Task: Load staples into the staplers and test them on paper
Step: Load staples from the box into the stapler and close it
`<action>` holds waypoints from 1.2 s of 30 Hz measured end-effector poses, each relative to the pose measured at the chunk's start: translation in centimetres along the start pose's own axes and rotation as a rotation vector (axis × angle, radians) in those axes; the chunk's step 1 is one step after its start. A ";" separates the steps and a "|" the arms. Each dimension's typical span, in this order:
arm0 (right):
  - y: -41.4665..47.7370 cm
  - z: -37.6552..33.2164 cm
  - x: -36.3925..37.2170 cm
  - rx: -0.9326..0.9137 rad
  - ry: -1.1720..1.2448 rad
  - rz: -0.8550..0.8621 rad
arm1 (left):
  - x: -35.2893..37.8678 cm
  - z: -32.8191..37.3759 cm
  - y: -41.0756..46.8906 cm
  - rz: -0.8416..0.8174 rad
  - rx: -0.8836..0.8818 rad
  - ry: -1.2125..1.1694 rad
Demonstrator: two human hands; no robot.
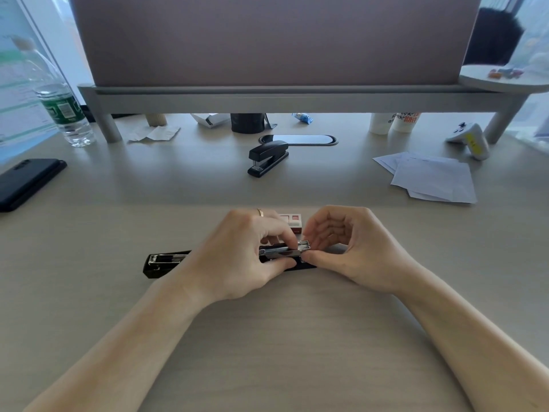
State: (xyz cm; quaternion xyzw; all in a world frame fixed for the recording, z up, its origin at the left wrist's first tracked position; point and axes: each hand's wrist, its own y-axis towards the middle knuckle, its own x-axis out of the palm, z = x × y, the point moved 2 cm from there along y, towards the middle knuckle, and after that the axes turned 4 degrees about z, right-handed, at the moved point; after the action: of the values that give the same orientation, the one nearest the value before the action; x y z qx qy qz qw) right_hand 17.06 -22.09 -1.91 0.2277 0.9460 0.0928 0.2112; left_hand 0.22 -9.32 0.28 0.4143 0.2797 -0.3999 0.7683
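The opened stapler (166,263) lies flat on the surface (282,337) directly before me, its long axis running left to right, the flipped-back black top pointing left and the metal staple channel (285,250) pointing right. My left hand (237,257) is closed around the channel, thumb and forefinger pinching it from above. My right hand (347,248) is half curled, its thumb and fingertips meeting the channel's right end; I cannot tell whether it holds staples. The staple box (292,223) sits just behind my hands, partly hidden. Farther back stand a second stapler (267,157), closed and angled, and loose paper sheets (430,176) at right.
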 end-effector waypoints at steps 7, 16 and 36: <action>0.1 0.1 0.0 -0.004 -0.007 -0.003 | -1.7 -0.3 -0.1 -0.042 -0.108 0.044; 0.0 0.0 0.2 -0.005 0.002 0.009 | -7.9 -3.3 -0.6 -0.500 -0.407 0.306; -0.1 0.0 0.3 -0.025 -0.045 0.006 | -9.2 -0.1 2.4 -0.583 -0.314 0.665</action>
State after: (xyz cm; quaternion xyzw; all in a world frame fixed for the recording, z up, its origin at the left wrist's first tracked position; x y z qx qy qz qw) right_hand 16.72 -22.06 -2.04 0.2299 0.9391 0.1000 0.2350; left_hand -2.57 -4.92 8.25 0.3028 0.6727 -0.3975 0.5457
